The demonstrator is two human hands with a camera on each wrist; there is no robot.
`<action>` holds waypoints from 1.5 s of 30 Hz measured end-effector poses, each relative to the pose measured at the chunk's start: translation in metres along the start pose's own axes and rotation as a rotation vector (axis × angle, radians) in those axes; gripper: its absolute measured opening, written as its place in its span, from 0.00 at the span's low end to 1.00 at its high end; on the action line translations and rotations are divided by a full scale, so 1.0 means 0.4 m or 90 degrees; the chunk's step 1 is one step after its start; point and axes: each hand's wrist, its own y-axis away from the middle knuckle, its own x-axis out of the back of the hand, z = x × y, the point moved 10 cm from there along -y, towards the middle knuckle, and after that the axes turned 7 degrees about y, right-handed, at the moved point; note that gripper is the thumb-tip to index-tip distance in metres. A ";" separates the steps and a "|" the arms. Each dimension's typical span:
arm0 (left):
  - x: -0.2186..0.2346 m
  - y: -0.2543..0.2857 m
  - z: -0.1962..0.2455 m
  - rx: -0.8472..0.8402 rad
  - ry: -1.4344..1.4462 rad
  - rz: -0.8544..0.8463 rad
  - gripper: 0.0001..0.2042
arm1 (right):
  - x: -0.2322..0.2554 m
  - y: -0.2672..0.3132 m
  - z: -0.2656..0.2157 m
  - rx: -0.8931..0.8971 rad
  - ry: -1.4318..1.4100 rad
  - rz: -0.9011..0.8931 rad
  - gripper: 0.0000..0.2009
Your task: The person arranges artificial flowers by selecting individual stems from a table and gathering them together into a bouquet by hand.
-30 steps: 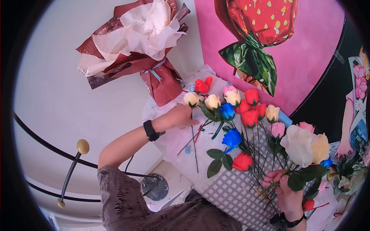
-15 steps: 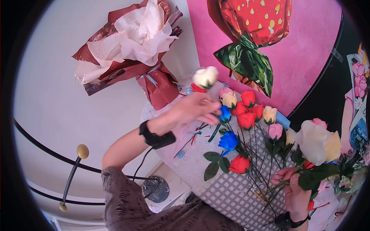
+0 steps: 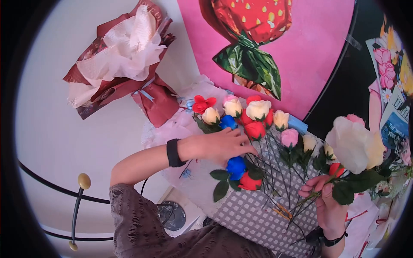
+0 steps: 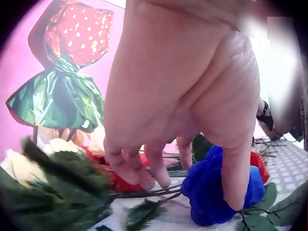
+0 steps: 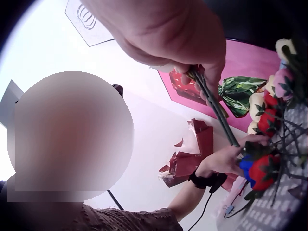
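Observation:
My left hand (image 3: 217, 145) reaches over the laid-out roses, holding nothing. In the left wrist view its fingers hang loosely and the thumb overlaps a blue rose (image 4: 207, 192). Beside that bloom lies a red rose (image 3: 249, 182), while a second blue rose (image 3: 228, 122) sits just beyond the hand. My right hand (image 3: 330, 206) grips a bunch of rose stems (image 5: 214, 107), topped by a large white rose (image 3: 350, 144) with pink and cream blooms behind it. A cream rose (image 3: 258, 110) lies on the red roses (image 3: 254, 130) at the back.
A wrapped bouquet paper (image 3: 157, 105) in dark red and white leans at the back left. Behind the flowers stands a pink strawberry-candy painting (image 3: 301, 51). A grey dotted cloth (image 3: 241, 215) covers the near table. A pink rose (image 3: 289, 137) lies right of the red ones.
My left hand lifted a cream rose from the left, carried it right and let it go on the red roses, then came toward the blue roses. The right hand keeps its bunch.

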 end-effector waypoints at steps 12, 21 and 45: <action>0.191 -0.015 -0.013 0.028 0.329 0.141 0.15 | 0.072 0.009 -0.077 0.059 -0.010 0.061 0.15; 0.305 0.006 -0.061 0.155 0.914 0.234 0.12 | 0.137 0.010 -0.124 0.098 -0.009 0.109 0.15; 0.310 -0.139 -0.120 0.199 -0.009 0.361 0.10 | 0.182 0.021 -0.147 0.130 -0.009 0.160 0.14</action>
